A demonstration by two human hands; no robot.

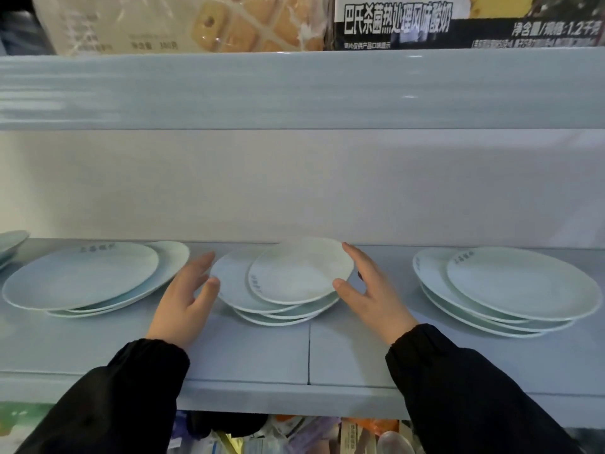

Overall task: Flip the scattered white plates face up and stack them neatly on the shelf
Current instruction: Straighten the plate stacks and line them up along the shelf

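Note:
Three loose piles of white plates lie face up on a pale blue shelf (262, 355). The middle pile (301, 271) holds several plates, shifted against each other, with the top one lying off to the right. My left hand (186, 296) is at this pile's left side, fingers straight, thumb tip at the rim of a lower plate. My right hand (370, 290) is at the pile's right side, fingers stretched along the top plate's rim and thumb at its front edge. Neither hand grips a plate.
A left pile (82, 276) and a right pile (523, 283) of plates flank the hands, both unevenly stacked. Another plate edge (9, 240) shows at far left. The upper shelf's front (294, 90) hangs overhead with food boxes on it. Packaged goods sit below the shelf.

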